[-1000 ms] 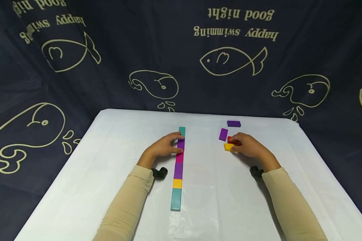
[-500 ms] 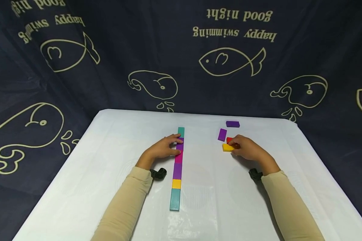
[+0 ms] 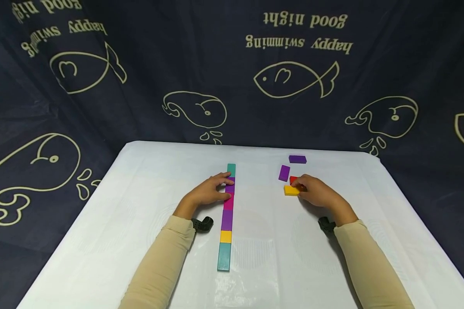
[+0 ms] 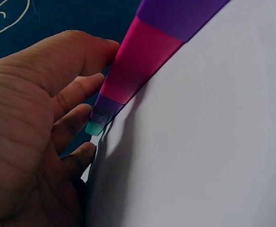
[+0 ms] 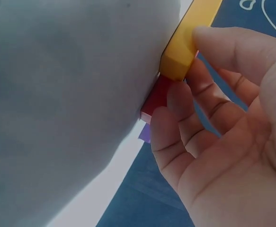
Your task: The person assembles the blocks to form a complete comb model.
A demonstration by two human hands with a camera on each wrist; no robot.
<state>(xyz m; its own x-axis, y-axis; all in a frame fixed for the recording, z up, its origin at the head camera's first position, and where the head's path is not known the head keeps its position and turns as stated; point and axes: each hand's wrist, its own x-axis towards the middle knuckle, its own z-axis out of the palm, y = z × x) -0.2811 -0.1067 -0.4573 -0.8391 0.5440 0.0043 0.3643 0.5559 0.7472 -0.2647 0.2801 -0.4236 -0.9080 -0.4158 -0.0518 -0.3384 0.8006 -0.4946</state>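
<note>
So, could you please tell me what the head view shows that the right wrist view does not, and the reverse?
Only the head view shows the row of multicoloured rectangular blocks and the left hand. Only the right wrist view shows the palm side of the right hand. Both share that hand, the yellow rectangular block, the red rectangular block and the white tabletop.

teal, purple, pink, yellow block row (image 3: pixel 227 219), yellow block (image 3: pixel 291 191), red block (image 3: pixel 292 180), white tabletop (image 3: pixel 274 240), fish-patterned navy cloth (image 3: pixel 286 120)
</note>
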